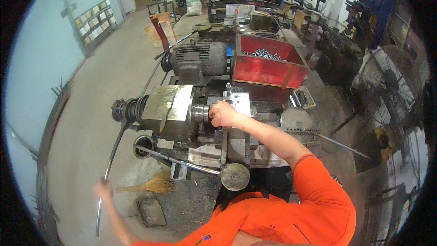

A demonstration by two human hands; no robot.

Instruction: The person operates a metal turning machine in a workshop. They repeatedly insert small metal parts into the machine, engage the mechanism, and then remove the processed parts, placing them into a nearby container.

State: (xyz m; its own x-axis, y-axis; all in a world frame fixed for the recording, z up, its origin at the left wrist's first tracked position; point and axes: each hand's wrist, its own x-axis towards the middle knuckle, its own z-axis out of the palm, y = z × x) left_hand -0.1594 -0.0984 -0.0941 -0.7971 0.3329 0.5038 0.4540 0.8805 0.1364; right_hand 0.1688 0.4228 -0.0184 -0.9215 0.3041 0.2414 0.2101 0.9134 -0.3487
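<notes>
My left hand (pixel 104 189) is closed round a long metal lever (pixel 114 155), slightly blurred. The lever runs up to the ringed collar (pixel 132 110) at the left end of a small lathe's headstock (pixel 168 109). At the headstock's right side, my right hand (pixel 223 114) is closed with its fingertips against the face of the round steel spindle nose (pixel 200 113). Whatever those fingers hold is hidden. Just behind the right hand stands a tool post (pixel 228 92) on a bright steel block. A flat bar lies on the headstock's top.
Behind the headstock sit a ribbed electric motor (pixel 200 59) and a red metal bin (pixel 268 71) with many small metal pieces. A round disc handle (pixel 235 176) projects toward me. A straw broom (pixel 152 184) lies on the floor; a caged fan (pixel 387 79) stands at right.
</notes>
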